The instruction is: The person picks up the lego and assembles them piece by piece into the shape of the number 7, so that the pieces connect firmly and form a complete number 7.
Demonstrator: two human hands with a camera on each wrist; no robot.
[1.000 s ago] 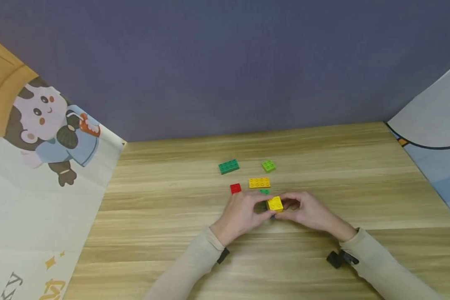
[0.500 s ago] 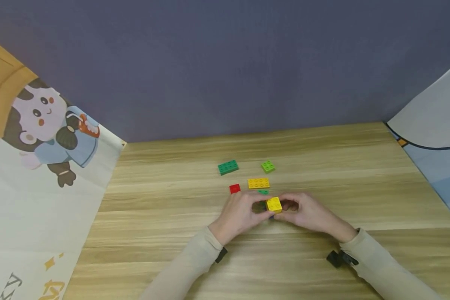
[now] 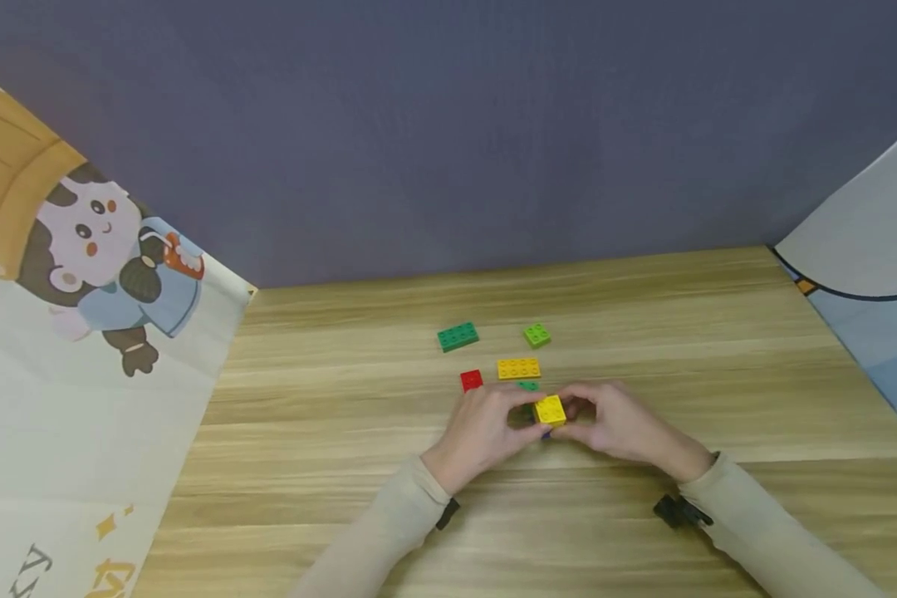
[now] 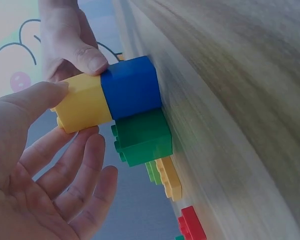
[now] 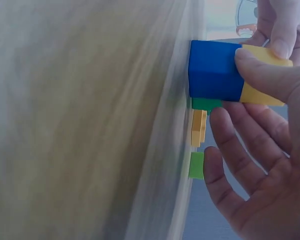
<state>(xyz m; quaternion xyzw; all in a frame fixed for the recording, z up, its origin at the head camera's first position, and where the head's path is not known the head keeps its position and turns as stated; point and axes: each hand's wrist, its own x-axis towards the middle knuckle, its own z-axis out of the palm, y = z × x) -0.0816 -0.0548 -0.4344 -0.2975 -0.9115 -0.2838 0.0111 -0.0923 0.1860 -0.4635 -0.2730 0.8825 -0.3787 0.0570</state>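
A square yellow toy building brick (image 3: 550,410) sits flush on top of a blue brick (image 4: 132,87), which stands on the table. My left hand (image 3: 482,428) pinches the yellow brick between thumb and index finger. From the other side, my right hand (image 3: 620,422) pinches it too, the thumb tip lying across the seam with the blue brick in the right wrist view. Its remaining fingers are loosely bent. Close behind the blue brick is a dark green brick (image 4: 143,137), mostly hidden by the hands in the head view.
Beyond the hands lie a flat yellow-orange brick (image 3: 519,369), a lime green brick (image 3: 537,335) and a long green brick (image 3: 458,336). A red brick (image 3: 472,379) lies just past the left hand. A dark partition (image 3: 448,141) rises behind the wooden table (image 3: 306,415).
Both hands keep their hold on the yellow brick at the same spot. The head view has shifted slightly; the bricks on the table have not visibly moved.
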